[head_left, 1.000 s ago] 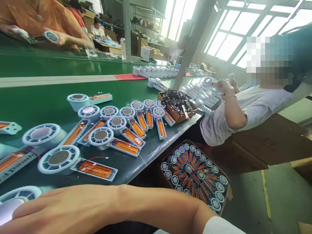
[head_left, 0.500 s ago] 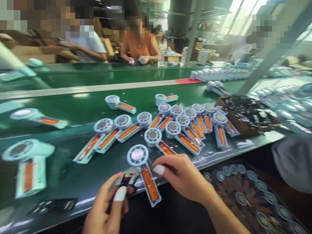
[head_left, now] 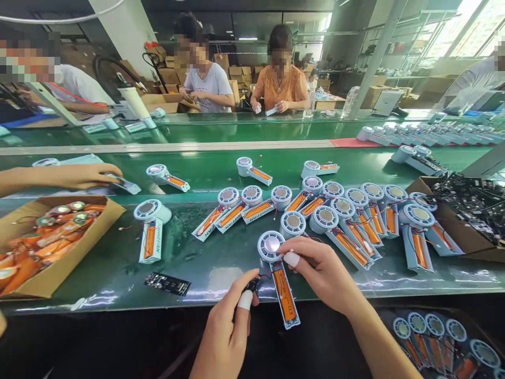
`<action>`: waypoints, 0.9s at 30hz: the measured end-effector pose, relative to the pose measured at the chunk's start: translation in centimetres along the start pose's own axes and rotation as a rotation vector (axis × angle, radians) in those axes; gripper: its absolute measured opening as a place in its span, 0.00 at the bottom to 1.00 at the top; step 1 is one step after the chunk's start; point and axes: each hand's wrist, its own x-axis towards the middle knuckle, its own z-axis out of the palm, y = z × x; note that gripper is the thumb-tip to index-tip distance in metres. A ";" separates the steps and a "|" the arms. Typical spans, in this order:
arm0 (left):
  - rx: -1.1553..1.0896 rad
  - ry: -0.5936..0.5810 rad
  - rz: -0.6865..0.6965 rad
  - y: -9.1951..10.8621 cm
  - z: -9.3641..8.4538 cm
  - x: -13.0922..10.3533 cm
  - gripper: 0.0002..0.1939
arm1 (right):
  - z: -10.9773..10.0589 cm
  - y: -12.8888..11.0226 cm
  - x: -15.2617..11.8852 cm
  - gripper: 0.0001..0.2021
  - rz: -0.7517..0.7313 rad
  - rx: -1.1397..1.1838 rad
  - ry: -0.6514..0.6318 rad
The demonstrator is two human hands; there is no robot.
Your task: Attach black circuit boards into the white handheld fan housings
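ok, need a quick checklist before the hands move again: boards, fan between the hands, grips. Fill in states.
1. Left hand has the black circuit board: ok, pinched between thumb and finger.
2. Orange battery inside the open fan handle: ok, lies along it.
3. Handle fully over the bench: not ok, its end shows past the front edge.
4. Right hand grip: cannot tell, fingertips are by the fan head, any held part hidden.
5. Board wiring joint: cannot tell, too small and partly covered.
6. Loose circuit board: ok, lying on the bench.
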 end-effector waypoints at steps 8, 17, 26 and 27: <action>0.038 0.006 0.006 0.6 0.2 0.0 0.13 | 2.5 -0.6 -0.1 0.04 0.101 0.030 0.022; -0.160 0.064 -0.157 1.9 0.6 -0.5 0.16 | 3.5 -0.6 -0.4 0.15 -0.166 -0.339 -0.114; -0.313 0.016 -0.175 2.6 0.6 0.5 0.21 | 3.7 -0.6 -1.3 0.17 -0.307 -0.453 -0.140; -0.323 0.011 -0.178 2.5 0.5 0.6 0.21 | 3.7 -0.6 -1.4 0.16 -0.314 -0.456 -0.138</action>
